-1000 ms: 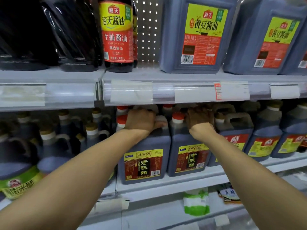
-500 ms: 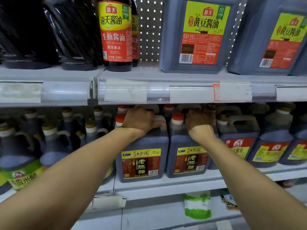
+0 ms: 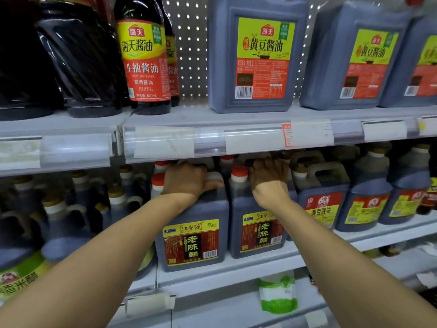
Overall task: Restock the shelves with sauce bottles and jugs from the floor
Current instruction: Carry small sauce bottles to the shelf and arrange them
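Two dark vinegar jugs with red caps and red-and-yellow labels stand side by side at the front of the middle shelf (image 3: 236, 266). My left hand (image 3: 186, 179) grips the handle on top of the left jug (image 3: 191, 233), thumb hooked over its right end. My right hand (image 3: 269, 181) curls over the top handle of the right jug (image 3: 257, 230); its fingers reach back under the shelf above and are partly hidden. Both jugs rest upright on the shelf.
The upper shelf (image 3: 212, 140) hangs low over my hands and carries large soy sauce jugs (image 3: 257, 55) and a tall bottle (image 3: 144, 60). Handled bottles (image 3: 61, 216) crowd the left, more jugs (image 3: 321, 197) the right. A green-and-white pouch (image 3: 276, 294) lies below.
Both hands keep their hold on the jug handles. The jugs have barely shifted; mainly the view has moved slightly.
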